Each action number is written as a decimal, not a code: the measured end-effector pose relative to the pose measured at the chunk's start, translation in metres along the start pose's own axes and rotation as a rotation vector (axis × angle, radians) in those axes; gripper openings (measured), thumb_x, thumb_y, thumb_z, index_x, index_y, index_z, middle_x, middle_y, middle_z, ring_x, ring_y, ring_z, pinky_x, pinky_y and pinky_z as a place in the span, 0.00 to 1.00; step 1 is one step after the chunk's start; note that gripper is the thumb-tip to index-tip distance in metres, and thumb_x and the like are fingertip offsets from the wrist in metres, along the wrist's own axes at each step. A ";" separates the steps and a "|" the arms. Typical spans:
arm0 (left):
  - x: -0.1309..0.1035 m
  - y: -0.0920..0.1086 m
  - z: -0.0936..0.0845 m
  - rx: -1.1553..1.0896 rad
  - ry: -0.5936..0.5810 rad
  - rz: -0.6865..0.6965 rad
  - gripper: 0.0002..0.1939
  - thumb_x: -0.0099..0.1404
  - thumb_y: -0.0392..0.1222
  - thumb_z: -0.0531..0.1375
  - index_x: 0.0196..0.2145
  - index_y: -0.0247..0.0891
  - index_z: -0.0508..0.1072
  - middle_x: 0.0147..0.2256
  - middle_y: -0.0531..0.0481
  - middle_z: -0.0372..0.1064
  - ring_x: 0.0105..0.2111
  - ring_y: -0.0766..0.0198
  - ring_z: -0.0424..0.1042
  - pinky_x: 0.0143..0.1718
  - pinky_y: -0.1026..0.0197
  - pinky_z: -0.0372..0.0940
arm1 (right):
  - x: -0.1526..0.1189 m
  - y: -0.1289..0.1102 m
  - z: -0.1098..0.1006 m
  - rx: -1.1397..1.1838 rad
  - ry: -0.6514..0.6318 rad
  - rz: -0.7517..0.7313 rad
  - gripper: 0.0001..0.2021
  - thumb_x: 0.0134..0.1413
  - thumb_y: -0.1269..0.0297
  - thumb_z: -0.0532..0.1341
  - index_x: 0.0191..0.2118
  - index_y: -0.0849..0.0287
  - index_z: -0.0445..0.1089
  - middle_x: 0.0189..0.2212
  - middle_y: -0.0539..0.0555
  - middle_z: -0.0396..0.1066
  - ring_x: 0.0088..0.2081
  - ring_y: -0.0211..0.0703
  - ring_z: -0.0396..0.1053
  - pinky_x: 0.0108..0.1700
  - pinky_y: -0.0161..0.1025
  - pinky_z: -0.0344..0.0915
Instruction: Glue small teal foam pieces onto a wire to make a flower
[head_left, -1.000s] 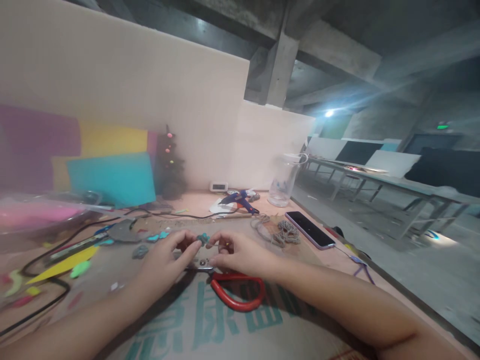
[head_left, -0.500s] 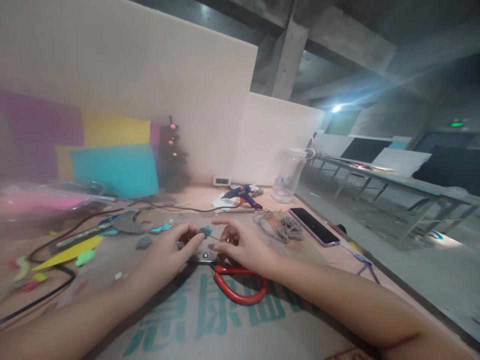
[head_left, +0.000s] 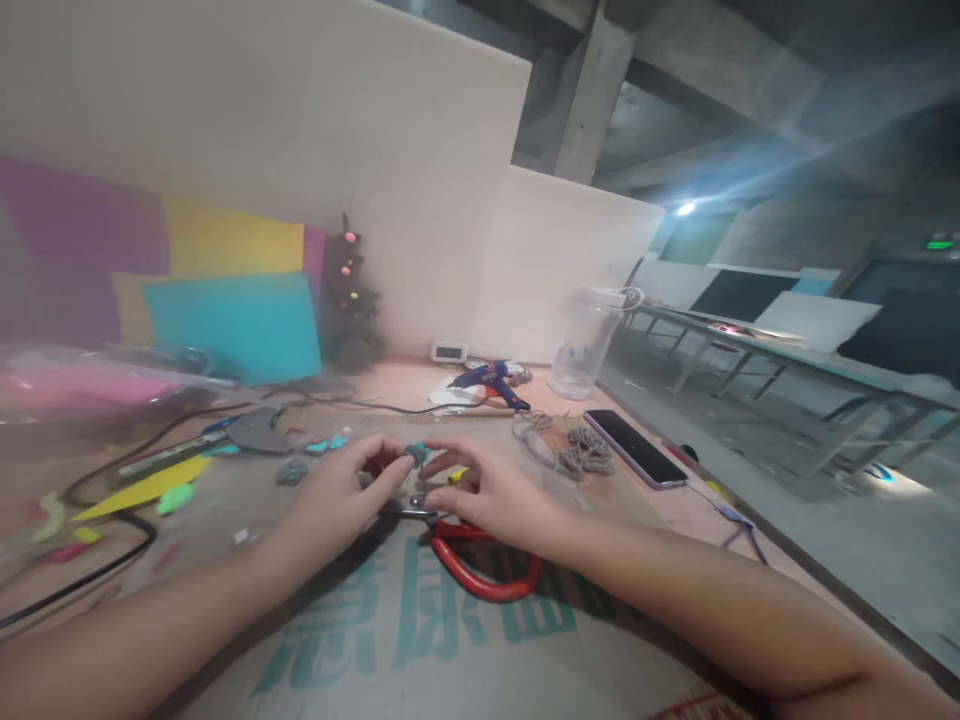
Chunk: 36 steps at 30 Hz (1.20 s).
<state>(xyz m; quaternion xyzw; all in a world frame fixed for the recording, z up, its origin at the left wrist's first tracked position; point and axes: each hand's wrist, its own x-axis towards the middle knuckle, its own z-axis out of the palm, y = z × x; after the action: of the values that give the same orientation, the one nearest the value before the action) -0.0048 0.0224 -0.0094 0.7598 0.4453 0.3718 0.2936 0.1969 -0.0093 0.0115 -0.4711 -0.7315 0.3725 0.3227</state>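
1. Since the earlier frame: the right hand's (head_left: 506,495) index finger has dropped from its raised, pointing pose and now sits right at the teal piece (head_left: 417,455). The whole view has also shifted slightly, so the camera moved too.
2. Left hand (head_left: 341,490): grip pinched on the teal piece, thumb and fingertips, same as before. Piece is at frame centre, held up above the scissors' pivot.
3. Right hand: fingers curled, tips next to the piece. Can't tell if they're grasping it or only touching; too small and blurred.
4. Meaning for the work, my read: piece steadied by the left, right back in close for fine handling.
5. Scissors (head_left: 487,592), red-handled, lie below centre on the printed cardboard (head_left: 442,665), partly under the right hand. Yellow bit (head_left: 457,476) shows by the right fingers; contact unclear.
6. Nearby: grey lump (head_left: 292,471) left of the left hand; twine (head_left: 589,453) and phone (head_left: 634,449) right of centre; glue gun (head_left: 489,378) farther back on the counter (head_left: 397,379).
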 end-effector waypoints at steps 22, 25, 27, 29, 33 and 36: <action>-0.003 0.007 -0.001 -0.017 0.010 0.105 0.10 0.67 0.46 0.56 0.31 0.38 0.69 0.29 0.54 0.68 0.31 0.63 0.68 0.34 0.61 0.60 | 0.000 0.003 0.002 -0.029 0.089 -0.049 0.18 0.52 0.61 0.66 0.48 0.58 0.68 0.32 0.49 0.72 0.26 0.35 0.63 0.30 0.36 0.62; -0.004 0.007 -0.001 0.026 0.037 0.153 0.09 0.67 0.45 0.57 0.32 0.38 0.70 0.30 0.54 0.69 0.32 0.64 0.69 0.35 0.61 0.60 | 0.000 -0.003 0.003 0.028 0.065 -0.009 0.23 0.51 0.63 0.67 0.53 0.56 0.66 0.45 0.53 0.74 0.25 0.31 0.62 0.30 0.36 0.63; -0.005 0.008 -0.001 0.051 0.054 0.191 0.09 0.67 0.44 0.57 0.32 0.38 0.71 0.30 0.53 0.70 0.33 0.64 0.69 0.36 0.61 0.61 | 0.001 -0.006 0.004 0.176 -0.007 0.065 0.26 0.51 0.65 0.65 0.57 0.55 0.64 0.45 0.53 0.75 0.23 0.30 0.62 0.26 0.34 0.62; -0.006 0.009 -0.001 0.064 0.061 0.217 0.08 0.67 0.43 0.57 0.32 0.37 0.71 0.30 0.53 0.71 0.33 0.63 0.69 0.37 0.61 0.61 | 0.001 -0.008 0.004 0.303 -0.075 0.144 0.27 0.52 0.65 0.64 0.58 0.55 0.61 0.36 0.50 0.75 0.21 0.30 0.61 0.22 0.33 0.58; -0.006 0.011 -0.001 0.068 0.073 0.204 0.08 0.66 0.43 0.58 0.31 0.37 0.70 0.29 0.53 0.70 0.32 0.63 0.69 0.36 0.60 0.61 | 0.001 -0.008 0.004 0.308 -0.066 0.143 0.25 0.53 0.66 0.63 0.57 0.59 0.63 0.24 0.43 0.67 0.20 0.31 0.60 0.22 0.32 0.56; -0.006 0.011 -0.001 0.062 0.064 0.166 0.09 0.66 0.44 0.58 0.30 0.37 0.70 0.29 0.52 0.71 0.32 0.63 0.69 0.36 0.60 0.62 | 0.001 -0.004 0.002 0.225 -0.030 0.070 0.23 0.54 0.65 0.63 0.56 0.59 0.65 0.24 0.45 0.68 0.24 0.33 0.64 0.27 0.34 0.61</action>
<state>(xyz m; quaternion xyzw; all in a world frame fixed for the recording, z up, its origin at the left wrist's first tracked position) -0.0028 0.0129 -0.0018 0.7906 0.4012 0.4051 0.2234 0.1931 -0.0101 0.0145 -0.4514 -0.6731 0.4702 0.3494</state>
